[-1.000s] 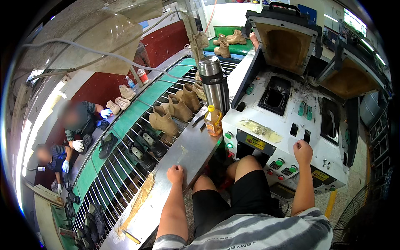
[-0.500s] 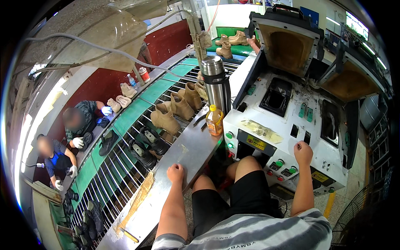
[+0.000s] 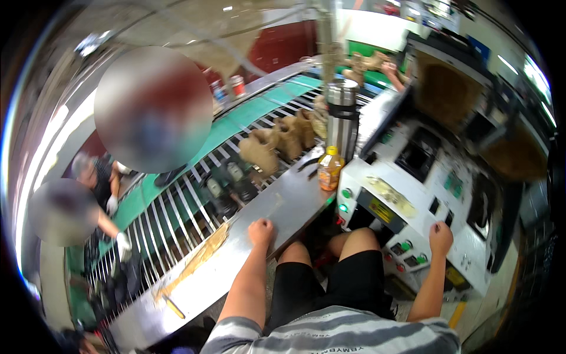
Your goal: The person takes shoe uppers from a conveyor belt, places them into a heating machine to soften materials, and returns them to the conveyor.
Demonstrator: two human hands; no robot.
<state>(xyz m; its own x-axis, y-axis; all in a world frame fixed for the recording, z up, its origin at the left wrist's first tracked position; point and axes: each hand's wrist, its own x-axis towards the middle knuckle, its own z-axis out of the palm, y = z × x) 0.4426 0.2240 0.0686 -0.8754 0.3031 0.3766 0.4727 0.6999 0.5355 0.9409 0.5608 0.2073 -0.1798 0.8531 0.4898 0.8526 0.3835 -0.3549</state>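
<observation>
My left hand is curled into a fist on the bare metal tabletop, close to its inner edge. My right hand, likewise a fist, rests by the front edge of the white machine, above its buttons. Nothing shows in either hand. An orange-yellow bottle stands at the table's far corner, in front of a steel thermos. Beside the bottle lies a dark tool, too blurred to name. The machine's two lids are raised over dark openings.
Left of the table, a bar rack carries tan boots and black shoes. Co-workers stand beyond it; one gloved hand is over dark shoes. A yellow-handled tool lies at the near table end. Another person's hand is behind the machine.
The view has swung left and blurred, so the scene sits further right. Both my fists stay closed near the same places. A co-worker's gloved hand now reaches over the dark shoes.
</observation>
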